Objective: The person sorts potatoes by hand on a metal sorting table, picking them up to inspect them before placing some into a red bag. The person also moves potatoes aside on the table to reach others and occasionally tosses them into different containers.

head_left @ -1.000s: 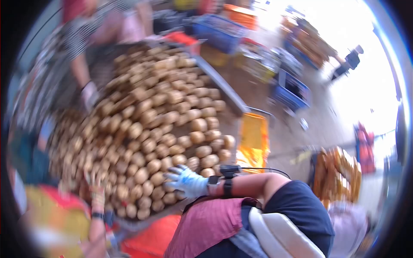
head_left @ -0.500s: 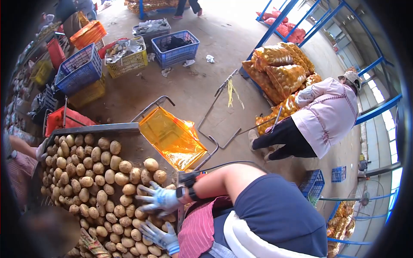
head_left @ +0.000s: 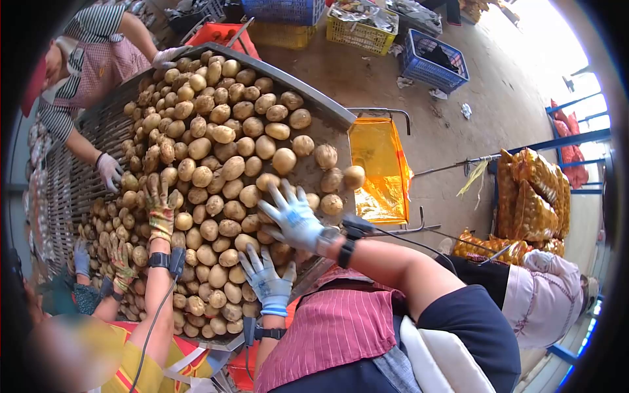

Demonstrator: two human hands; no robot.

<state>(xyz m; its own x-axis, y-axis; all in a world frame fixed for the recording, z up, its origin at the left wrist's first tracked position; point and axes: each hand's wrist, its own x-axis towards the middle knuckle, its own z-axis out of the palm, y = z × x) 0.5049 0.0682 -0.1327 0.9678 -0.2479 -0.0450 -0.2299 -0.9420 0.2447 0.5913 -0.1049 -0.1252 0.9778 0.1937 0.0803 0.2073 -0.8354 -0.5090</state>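
Potatoes [head_left: 219,170] lie loosely in a layer across a metal sorting table [head_left: 308,98]. My right hand [head_left: 293,218], in a pale blue and white glove, spreads its fingers over potatoes near the table's right side. Lower down, my left hand [head_left: 267,280], gloved alike, rests on more potatoes with its fingers apart. Both hands are open, and the potatoes beneath them are partly hidden. At the end of the table an orange plastic bag [head_left: 380,167] hangs open on a metal frame. One potato [head_left: 354,177] sits at the edge beside the bag.
A co-worker's patterned glove [head_left: 159,213] touches potatoes on the left; another person's white-gloved hand [head_left: 109,171] is at the slatted side. Blue crate [head_left: 432,62] and yellow crate [head_left: 363,29] stand behind. Filled mesh sacks [head_left: 534,196] are stacked right, beside a bending person [head_left: 547,298].
The view has turned left, bringing more of the table and co-workers into sight. My hands stay spread on the potatoes. Several potatoes now lie nearer the edge by the orange bag.
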